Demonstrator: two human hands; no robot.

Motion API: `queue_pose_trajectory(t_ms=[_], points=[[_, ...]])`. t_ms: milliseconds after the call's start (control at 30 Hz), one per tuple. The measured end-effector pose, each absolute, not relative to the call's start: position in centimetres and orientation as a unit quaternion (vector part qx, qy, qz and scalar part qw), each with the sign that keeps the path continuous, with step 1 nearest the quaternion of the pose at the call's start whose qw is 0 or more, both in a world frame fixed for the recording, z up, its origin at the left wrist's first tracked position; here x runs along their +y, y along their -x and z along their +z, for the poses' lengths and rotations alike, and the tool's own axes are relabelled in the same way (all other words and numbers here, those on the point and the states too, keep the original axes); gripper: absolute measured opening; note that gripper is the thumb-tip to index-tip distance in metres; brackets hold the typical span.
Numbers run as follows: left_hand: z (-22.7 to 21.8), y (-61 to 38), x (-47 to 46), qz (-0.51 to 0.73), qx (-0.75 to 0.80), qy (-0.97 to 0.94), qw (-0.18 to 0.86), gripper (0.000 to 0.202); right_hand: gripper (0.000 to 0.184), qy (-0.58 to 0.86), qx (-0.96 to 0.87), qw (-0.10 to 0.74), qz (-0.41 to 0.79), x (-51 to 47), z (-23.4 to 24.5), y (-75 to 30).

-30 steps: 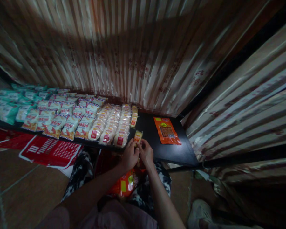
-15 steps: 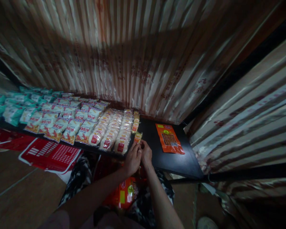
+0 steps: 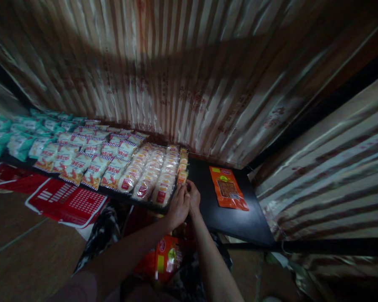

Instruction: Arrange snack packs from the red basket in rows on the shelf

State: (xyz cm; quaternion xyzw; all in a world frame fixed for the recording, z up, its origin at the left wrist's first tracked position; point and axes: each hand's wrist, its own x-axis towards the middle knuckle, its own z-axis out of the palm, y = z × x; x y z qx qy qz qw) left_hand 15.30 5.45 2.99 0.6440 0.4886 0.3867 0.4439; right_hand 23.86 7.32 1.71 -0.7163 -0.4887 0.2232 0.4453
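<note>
My left hand (image 3: 179, 206) and my right hand (image 3: 193, 195) meet at the front end of a narrow row of small snacks. Both have their fingers closed around the lower end of a small yellow snack packet (image 3: 182, 176), whose top shows above the fingertips. Behind it, touching or very close, stand more yellow packets (image 3: 183, 157) in line. Just left of my hands are rows of clear-wrapped round white crackers (image 3: 162, 184) with red labels. To the right, a flat orange snack bag (image 3: 228, 188) with a brown picture lies on the black shelf (image 3: 204, 214).
Farther left stand white-and-orange snack bags (image 3: 94, 170) and teal bags (image 3: 20, 144). A red printed bag (image 3: 67, 201) hangs below the shelf's front edge. Orange packages (image 3: 166, 256) rest between my legs. Striped sheeting (image 3: 176, 84) rises behind the shelf.
Both hands have moved slightly forward with the yellow packet, closing the gap to the row behind it. The view has shifted a little.
</note>
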Motion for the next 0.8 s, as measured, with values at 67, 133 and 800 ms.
queue_pose_trajectory(t_ms=[67,133,800], points=[[3.1,-15.3,5.6,0.393,0.486,-0.642,0.444,0.045,0.042,0.721,-0.483,0.445,0.22,7.6,1.6,-24.1],[3.4,-15.2,5.7,0.394,0.481,-0.646,0.443,0.045,0.041,0.728,-0.478,0.442,0.216,7.9,1.6,-24.3],[3.2,-15.4,6.7,0.372,0.491,-0.672,0.412,0.048,0.04,0.723,-0.495,0.432,0.215,9.4,1.7,-24.4]])
